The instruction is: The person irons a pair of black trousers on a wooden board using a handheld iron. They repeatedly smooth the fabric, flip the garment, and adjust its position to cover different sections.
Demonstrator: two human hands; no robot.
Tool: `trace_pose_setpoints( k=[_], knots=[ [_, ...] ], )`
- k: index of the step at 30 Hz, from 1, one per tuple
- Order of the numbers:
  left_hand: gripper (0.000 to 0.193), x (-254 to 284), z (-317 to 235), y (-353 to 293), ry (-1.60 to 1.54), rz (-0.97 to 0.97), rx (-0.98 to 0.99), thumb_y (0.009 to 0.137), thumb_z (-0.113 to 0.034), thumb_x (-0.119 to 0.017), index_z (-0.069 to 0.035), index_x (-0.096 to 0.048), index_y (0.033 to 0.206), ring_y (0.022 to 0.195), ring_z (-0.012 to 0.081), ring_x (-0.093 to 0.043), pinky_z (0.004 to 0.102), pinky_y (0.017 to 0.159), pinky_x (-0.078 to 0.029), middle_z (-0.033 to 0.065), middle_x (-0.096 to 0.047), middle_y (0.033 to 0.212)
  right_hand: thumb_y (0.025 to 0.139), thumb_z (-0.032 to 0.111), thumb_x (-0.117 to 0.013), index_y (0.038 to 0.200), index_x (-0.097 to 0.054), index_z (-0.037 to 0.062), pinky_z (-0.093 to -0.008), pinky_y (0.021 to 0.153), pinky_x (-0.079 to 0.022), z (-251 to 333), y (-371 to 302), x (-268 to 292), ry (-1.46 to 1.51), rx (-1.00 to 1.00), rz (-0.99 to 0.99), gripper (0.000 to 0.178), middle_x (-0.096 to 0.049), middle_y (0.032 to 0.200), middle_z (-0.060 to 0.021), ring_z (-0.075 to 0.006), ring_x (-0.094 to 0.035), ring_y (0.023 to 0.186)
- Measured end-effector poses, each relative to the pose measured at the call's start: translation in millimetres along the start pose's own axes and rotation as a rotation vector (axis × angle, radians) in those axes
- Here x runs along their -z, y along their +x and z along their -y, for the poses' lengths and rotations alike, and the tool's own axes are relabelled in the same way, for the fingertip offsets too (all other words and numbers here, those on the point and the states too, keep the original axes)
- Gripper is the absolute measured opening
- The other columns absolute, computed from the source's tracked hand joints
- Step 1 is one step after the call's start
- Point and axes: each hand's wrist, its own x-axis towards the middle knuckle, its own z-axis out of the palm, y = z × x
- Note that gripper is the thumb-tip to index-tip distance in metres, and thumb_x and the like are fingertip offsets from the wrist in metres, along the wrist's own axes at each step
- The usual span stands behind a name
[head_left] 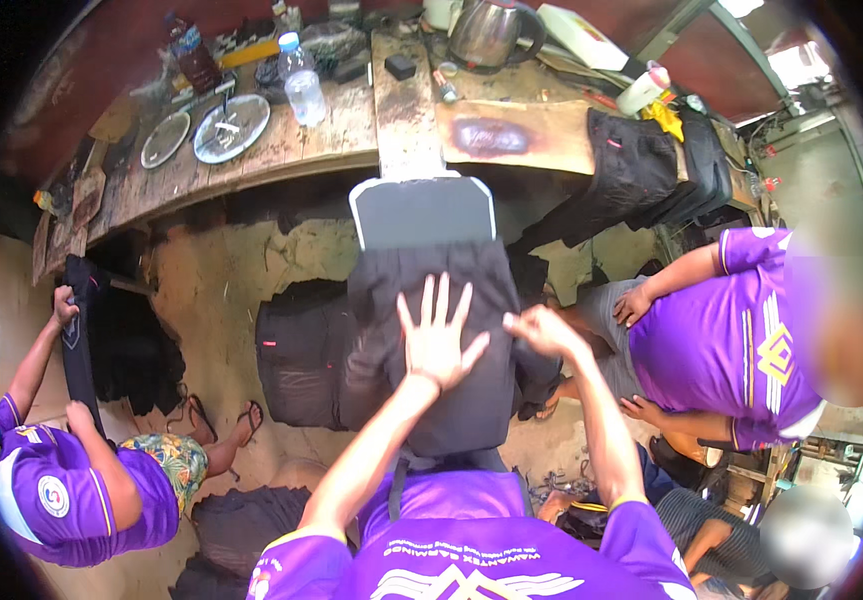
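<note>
A black garment (451, 395) is drawn over a grey board (424, 215) with a pale rim, which sticks out toward me from the wooden bench. The far end of the board shows bare beyond the garment's edge. My left hand (441, 335) lies flat on the cloth with its fingers spread. At the garment's right edge, my right hand (543, 330) is closed, its thumb and fingers pinching the black cloth there. Exactly how much cloth it grips is hidden.
On the bench (346, 150) stand a water bottle (303, 88), a round plate (231, 128) and a steel kettle (491, 35). Folded black clothes (301, 350) lie left of the board. A co-worker (86, 480) at left holds black cloth; another person (711, 330) sits at right.
</note>
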Motion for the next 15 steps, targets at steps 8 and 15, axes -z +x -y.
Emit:
trace_pose_setpoints(
  k=[8,15],
  knots=[
    [0.08,22,64,140,-0.247,-0.073,-0.039,0.101,-0.07,-0.059,-0.022,-0.05,0.164,0.165,0.0361,-0.025,0.0707,0.131,0.0,0.0201,-0.037,0.174,0.099,0.074,-0.063,0.111,-0.084,0.0009,-0.0478,0.092,-0.06,49,85,66,-0.157,-0.095,-0.049,0.078,-0.081,0.101,-0.0258,-0.0358,-0.08,0.102],
    [0.032,6,72,-38,-0.882,-0.623,0.793,0.109,-0.03,-0.072,-0.002,-0.059,0.117,0.084,0.0119,-0.058,0.0311,0.077,-0.052,0.0015,-0.062,0.09,0.092,0.082,-0.067,0.093,-0.08,0.0005,-0.0435,0.077,-0.054,59,40,31,-0.116,-0.105,0.203,0.082,-0.075,0.082,-0.014,-0.0233,-0.072,0.082]
  ],
)
